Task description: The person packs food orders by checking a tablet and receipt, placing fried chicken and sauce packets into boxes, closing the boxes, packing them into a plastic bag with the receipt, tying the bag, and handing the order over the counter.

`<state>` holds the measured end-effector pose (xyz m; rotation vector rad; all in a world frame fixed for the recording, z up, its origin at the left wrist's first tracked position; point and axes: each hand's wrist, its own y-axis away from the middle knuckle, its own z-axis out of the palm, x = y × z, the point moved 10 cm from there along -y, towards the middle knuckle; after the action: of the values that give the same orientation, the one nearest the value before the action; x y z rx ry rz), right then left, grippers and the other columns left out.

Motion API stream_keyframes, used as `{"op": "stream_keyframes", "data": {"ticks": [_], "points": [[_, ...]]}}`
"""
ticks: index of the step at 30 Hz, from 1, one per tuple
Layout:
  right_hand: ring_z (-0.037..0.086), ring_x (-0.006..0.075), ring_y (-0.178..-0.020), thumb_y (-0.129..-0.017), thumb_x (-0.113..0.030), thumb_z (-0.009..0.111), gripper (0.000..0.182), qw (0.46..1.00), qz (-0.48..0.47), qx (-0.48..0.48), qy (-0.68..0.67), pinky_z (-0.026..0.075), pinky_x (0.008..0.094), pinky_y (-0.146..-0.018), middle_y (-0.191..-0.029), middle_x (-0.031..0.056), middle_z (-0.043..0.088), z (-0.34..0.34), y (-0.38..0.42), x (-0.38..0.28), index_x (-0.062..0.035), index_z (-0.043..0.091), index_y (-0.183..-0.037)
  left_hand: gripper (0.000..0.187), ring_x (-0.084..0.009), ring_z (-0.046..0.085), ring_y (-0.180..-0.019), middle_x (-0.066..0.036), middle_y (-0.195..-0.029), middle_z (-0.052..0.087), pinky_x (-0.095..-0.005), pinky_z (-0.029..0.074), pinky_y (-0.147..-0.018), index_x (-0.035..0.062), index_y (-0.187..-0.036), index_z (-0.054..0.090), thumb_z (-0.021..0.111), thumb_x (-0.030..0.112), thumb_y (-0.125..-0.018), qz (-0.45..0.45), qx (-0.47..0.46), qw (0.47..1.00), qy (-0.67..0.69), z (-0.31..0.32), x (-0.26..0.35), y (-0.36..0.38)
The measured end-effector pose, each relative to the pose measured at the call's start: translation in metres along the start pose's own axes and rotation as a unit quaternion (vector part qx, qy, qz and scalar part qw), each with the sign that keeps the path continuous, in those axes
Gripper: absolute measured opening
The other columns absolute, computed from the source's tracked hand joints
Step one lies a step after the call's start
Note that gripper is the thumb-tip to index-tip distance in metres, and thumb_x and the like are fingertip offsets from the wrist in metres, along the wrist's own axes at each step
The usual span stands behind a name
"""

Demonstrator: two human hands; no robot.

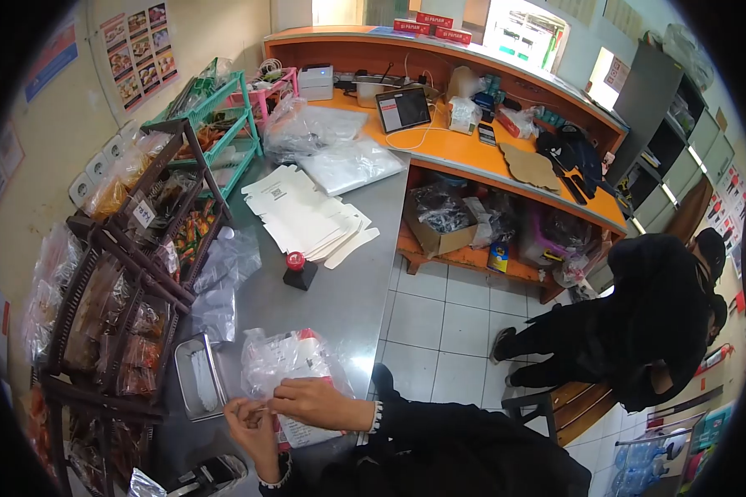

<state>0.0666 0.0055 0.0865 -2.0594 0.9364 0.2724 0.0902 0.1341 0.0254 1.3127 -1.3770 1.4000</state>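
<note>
A clear plastic bag (265, 364) with a white and red packet (307, 344) in or under it lies on the metal table. My left hand (255, 431) is at the bag's near edge, fingers closed in a pinch. Right beside it, my right hand (319, 403) reaches over the packet, its fingertips pinched together and meeting those of my left hand. Both appear to grip the bag's gathered plastic; the fingers partly hide it. To the left is a metal tray (182, 377) with white strips inside.
Brown racks (83, 306) of packaged food line the left. A red-topped stamp (297, 269), flat white boxes (294, 207) and plastic bags (348, 166) lie farther up the table. Beyond is an orange counter (439, 149) with a tablet. A person in black (638, 319) is at the right.
</note>
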Motion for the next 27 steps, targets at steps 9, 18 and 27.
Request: {"op": "stream_keyframes", "data": {"ticks": [9, 18, 27], "points": [[0.055, 0.0199, -0.072, -0.074, -0.011, 0.062, 0.012, 0.997, 0.066, 0.008, -0.045, 0.046, 0.0307, -0.061, -0.075, 0.0043, 0.052, -0.005, 0.004, 0.019, -0.005, 0.056, -0.082, 0.036, -0.0182, 0.061, -0.079, -0.016, -0.087, 0.06, -0.0275, 0.051, -0.073, 0.0036, -0.1, 0.035, 0.06, -0.008, -0.076, -0.024, -0.077, 0.981, 0.174, 0.004, -0.014, 0.001], [0.054, 0.0201, -0.072, -0.074, -0.01, 0.062, 0.011, 0.997, 0.056, 0.004, -0.051, 0.046, 0.0309, -0.063, -0.075, 0.0045, 0.052, -0.009, -0.001, 0.014, -0.005, 0.056, -0.082, 0.036, -0.0144, 0.061, -0.072, -0.013, -0.082, 0.061, -0.0242, 0.051, -0.068, 0.005, -0.099, 0.036, 0.062, -0.005, -0.077, -0.044, -0.076, 0.975, 0.206, 0.005, -0.017, -0.001], [0.055, 0.021, -0.072, -0.077, -0.013, 0.061, 0.009, 0.99, 0.068, -0.019, -0.126, 0.046, 0.0316, -0.062, -0.082, 0.0025, 0.053, -0.003, -0.002, 0.018, -0.007, 0.057, -0.082, 0.041, -0.0128, 0.057, -0.068, -0.012, -0.077, 0.059, -0.0216, 0.048, -0.063, 0.0081, -0.089, 0.029, 0.063, -0.009, -0.073, -0.054, -0.152, 0.965, 0.205, 0.015, -0.014, -0.004]]}}
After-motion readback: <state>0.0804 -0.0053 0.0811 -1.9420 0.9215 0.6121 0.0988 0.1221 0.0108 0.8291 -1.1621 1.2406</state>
